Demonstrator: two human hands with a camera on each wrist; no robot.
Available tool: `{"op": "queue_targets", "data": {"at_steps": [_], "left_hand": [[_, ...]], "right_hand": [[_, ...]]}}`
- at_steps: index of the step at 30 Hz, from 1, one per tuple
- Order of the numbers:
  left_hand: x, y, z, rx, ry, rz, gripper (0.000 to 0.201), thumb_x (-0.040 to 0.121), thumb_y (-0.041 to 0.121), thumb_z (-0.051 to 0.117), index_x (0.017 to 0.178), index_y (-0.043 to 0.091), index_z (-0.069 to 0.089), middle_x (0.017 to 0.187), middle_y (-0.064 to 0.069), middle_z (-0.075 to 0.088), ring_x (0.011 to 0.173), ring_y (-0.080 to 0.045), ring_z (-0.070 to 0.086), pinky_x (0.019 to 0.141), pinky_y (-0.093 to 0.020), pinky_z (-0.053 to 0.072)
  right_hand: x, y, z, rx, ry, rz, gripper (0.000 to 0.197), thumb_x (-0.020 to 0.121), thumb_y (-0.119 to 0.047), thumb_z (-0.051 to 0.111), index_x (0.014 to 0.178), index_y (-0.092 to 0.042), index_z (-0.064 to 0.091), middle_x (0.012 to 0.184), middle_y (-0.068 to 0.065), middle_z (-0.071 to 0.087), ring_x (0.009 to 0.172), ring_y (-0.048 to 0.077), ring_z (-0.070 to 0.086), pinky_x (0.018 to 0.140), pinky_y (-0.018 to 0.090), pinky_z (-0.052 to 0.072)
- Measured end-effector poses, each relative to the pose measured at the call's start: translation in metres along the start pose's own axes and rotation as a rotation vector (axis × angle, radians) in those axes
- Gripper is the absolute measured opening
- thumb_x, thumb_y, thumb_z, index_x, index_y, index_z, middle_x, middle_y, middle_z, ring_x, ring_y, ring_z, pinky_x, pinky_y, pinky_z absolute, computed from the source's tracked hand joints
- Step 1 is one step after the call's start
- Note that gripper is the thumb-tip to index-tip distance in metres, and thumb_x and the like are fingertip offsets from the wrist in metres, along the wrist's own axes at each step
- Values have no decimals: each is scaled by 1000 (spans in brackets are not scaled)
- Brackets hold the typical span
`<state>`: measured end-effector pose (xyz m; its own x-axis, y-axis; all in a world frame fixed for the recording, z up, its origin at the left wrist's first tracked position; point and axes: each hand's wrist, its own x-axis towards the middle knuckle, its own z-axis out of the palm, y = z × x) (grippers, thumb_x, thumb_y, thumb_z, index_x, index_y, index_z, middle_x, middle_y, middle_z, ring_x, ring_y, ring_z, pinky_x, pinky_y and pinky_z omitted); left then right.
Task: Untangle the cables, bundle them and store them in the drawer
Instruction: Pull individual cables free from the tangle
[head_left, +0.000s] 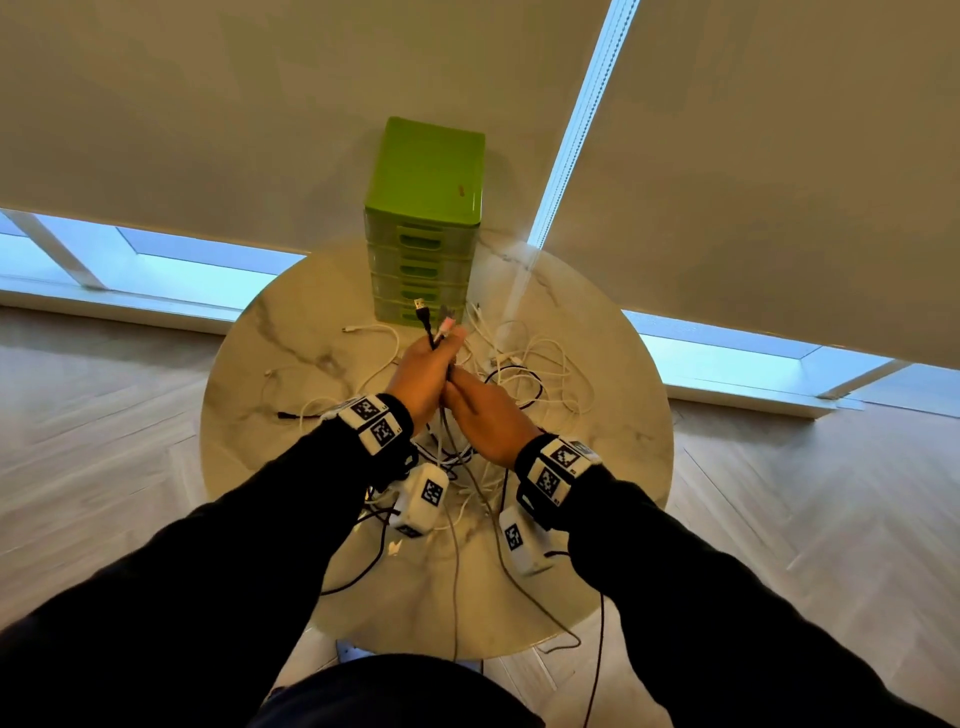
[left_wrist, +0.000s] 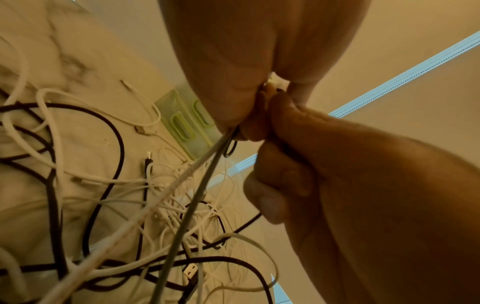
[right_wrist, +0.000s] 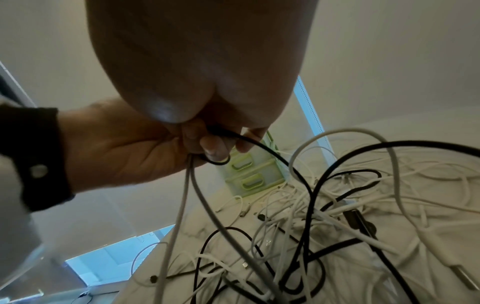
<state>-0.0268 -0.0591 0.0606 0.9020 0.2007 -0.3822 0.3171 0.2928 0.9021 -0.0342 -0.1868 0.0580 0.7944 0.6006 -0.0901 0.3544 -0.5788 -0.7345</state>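
My left hand (head_left: 440, 345) grips a small bunch of cables above the round marble table (head_left: 291, 374). A black USB plug (head_left: 421, 307) and a pale plug (head_left: 445, 327) stick up out of its fist. Below the left hand (left_wrist: 241, 115), a grey cable (left_wrist: 200, 195) and a white braided cable (left_wrist: 166, 197) run down to the tangled cables (head_left: 524, 374). My right hand (head_left: 458, 385) touches the left from below, its fingers curled. In the right wrist view its fingertips (right_wrist: 215, 144) pinch a black cable (right_wrist: 262, 146) that loops under the left hand (right_wrist: 116, 148).
A green drawer unit (head_left: 426, 208) stands at the table's far edge, its drawers closed (right_wrist: 249, 172). Loose white and black cables (right_wrist: 337, 216) cover the table's middle and right, some hanging over the near edge (head_left: 457, 597). Roller blinds and wood floor surround the table.
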Motion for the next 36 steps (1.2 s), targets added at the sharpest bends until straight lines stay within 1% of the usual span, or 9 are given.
{"op": "queue_targets", "data": {"at_steps": [6,13,20,25,27,28,29,32,36], "left_hand": [[4,17,5,-334,37,-25,38,109,33,37,74,20,35,56,6,34,52,-12,37,54,-25,31],[15,70,-32,-432,86,88,39,108,37,40,72,21,37,57,7,25,46,-9,19,45,-24,20],[2,53,-24,235,-87,155,36,103,48,46,81,26,63,60,12,47,53,-7,37,55,-25,34],[-12,15,-8,404,-6,48,48,102,54,44,76,24,71,49,7,49,52,-13,41,72,-35,33],[-17,15,-2,283,22,24,36,103,50,45,87,30,71,64,-11,62,64,-22,43,75,-47,40],[-18,17,1,241,14,8,30,104,46,45,98,30,70,82,-22,66,78,-43,55,80,-53,44],[-19,19,4,211,-1,-7,28,105,43,44,102,30,68,97,-25,67,101,-39,61,85,-53,48],[-14,20,9,134,0,2,33,107,39,41,95,22,67,95,0,67,80,-12,59,62,-28,45],[-7,30,8,-93,24,73,32,109,34,35,91,16,55,72,4,59,64,-10,62,51,-21,31]], "right_hand": [[-10,18,-4,-31,-104,26,31,108,-38,33,94,-15,49,78,2,55,71,18,50,72,35,40],[-27,84,-21,-198,-121,256,28,106,-46,30,98,-27,49,73,-7,56,75,19,52,89,43,40],[12,61,-42,-161,71,293,36,105,-40,36,75,-28,53,85,1,66,84,26,61,82,40,47],[19,16,-28,-123,80,100,40,107,-40,32,95,-14,59,87,5,67,81,27,62,77,42,48],[18,9,-20,-91,86,72,39,107,-42,30,113,-17,60,96,6,70,85,30,65,80,44,50],[17,7,-17,-82,87,59,39,107,-42,29,124,-21,57,99,5,70,86,29,65,80,43,50],[15,7,-14,-84,86,40,39,107,-42,28,132,-24,51,101,5,71,86,29,66,80,41,51],[7,4,-16,-83,59,-13,35,108,-38,30,129,-19,51,98,6,70,85,30,65,79,42,49],[-7,25,-16,10,-11,29,31,107,-43,31,91,-24,50,75,-5,58,69,14,53,78,39,43]]}}
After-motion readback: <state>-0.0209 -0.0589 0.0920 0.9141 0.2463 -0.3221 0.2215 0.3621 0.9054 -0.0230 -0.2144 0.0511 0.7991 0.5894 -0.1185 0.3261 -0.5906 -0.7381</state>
